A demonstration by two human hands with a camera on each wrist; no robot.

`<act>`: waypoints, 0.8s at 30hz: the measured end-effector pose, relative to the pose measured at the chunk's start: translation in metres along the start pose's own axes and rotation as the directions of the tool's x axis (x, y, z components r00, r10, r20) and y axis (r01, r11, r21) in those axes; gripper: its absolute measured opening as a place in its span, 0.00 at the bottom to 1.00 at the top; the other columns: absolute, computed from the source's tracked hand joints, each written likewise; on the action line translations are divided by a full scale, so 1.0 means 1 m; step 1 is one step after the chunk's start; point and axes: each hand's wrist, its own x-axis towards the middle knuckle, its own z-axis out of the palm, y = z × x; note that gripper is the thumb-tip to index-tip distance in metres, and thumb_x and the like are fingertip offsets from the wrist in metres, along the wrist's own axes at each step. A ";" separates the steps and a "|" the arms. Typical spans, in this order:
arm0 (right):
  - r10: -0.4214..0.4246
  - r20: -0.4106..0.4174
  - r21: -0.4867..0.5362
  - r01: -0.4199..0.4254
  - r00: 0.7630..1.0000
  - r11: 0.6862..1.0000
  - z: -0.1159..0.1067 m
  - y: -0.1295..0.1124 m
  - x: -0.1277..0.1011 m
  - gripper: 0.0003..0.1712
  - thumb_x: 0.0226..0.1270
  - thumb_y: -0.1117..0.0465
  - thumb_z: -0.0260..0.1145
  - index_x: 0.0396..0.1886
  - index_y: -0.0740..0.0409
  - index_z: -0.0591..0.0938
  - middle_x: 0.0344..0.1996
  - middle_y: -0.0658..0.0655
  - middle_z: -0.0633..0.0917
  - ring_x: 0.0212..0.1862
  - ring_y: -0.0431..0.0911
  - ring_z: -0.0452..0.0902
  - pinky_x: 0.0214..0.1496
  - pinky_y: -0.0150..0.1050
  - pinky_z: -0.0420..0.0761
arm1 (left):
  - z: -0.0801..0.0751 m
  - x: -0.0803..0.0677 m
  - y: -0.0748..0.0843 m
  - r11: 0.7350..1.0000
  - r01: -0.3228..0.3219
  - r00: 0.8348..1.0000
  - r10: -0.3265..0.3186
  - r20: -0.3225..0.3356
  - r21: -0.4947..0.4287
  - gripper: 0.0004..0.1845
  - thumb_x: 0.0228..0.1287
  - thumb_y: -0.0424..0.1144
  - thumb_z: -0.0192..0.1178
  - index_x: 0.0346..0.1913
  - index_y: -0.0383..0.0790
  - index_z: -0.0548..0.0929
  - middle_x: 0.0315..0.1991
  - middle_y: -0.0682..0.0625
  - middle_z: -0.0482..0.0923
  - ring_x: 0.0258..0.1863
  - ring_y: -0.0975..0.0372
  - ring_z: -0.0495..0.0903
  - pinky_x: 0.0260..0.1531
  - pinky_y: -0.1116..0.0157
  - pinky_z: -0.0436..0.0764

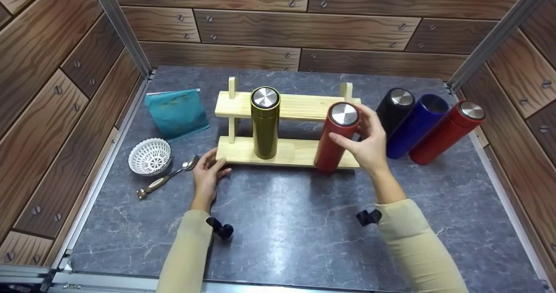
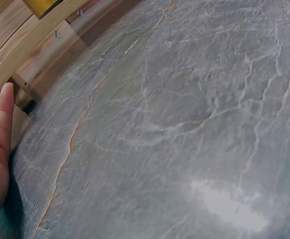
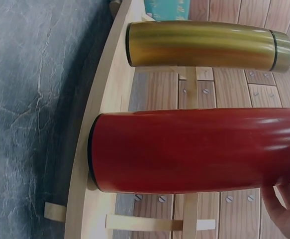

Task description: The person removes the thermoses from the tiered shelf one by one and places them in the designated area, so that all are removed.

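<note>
A red thermos bottle (image 1: 333,147) is held near its steel-topped lid by my right hand (image 1: 369,145). Its base is at the front of the lower board of a two-tier wooden rack (image 1: 291,147); whether it touches the board I cannot tell. In the right wrist view the red bottle (image 3: 194,149) lies across the picture, fingers at its lid end. My left hand (image 1: 206,175) grips the left end of that lower board, thumb on top. On the same board stands an olive-gold thermos bottle (image 1: 265,130).
Right of the rack stand a black bottle (image 1: 389,112), a blue bottle (image 1: 412,130) and another red bottle (image 1: 443,136). On the left are a teal pouch (image 1: 178,112), a white woven basket (image 1: 150,171) and a spoon (image 1: 163,180) with an ornate handle. Wood-patterned walls enclose the grey table (image 1: 278,241).
</note>
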 end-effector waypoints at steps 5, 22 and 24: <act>0.005 -0.017 0.005 -0.005 1.000 1.000 -0.010 -0.002 -0.005 0.40 0.37 0.77 0.76 0.56 0.66 0.72 0.47 0.57 0.81 0.46 0.45 0.76 0.44 0.34 0.78 | 0.000 -0.001 0.000 1.000 -0.008 1.000 0.008 0.004 -0.028 0.25 0.53 0.23 0.64 0.56 0.34 0.75 0.47 0.39 0.74 0.35 0.56 0.80 0.28 0.60 0.86; 0.020 -0.151 0.064 -0.011 0.988 0.998 -0.052 -0.005 -0.011 0.40 0.35 0.80 0.75 0.55 0.65 0.74 0.45 0.57 0.82 0.44 0.45 0.77 0.44 0.31 0.78 | 0.001 0.001 -0.001 1.000 0.002 1.000 -0.002 -0.012 -0.011 0.25 0.54 0.24 0.64 0.57 0.35 0.74 0.48 0.39 0.74 0.36 0.56 0.80 0.29 0.58 0.86; 0.020 -0.174 0.057 -0.010 0.985 0.998 -0.058 -0.005 -0.011 0.40 0.34 0.80 0.75 0.55 0.65 0.74 0.46 0.57 0.82 0.44 0.45 0.77 0.44 0.31 0.77 | 0.001 0.001 -0.001 1.000 0.001 1.000 -0.001 -0.012 -0.010 0.25 0.54 0.24 0.64 0.57 0.35 0.74 0.47 0.39 0.74 0.36 0.57 0.80 0.29 0.59 0.86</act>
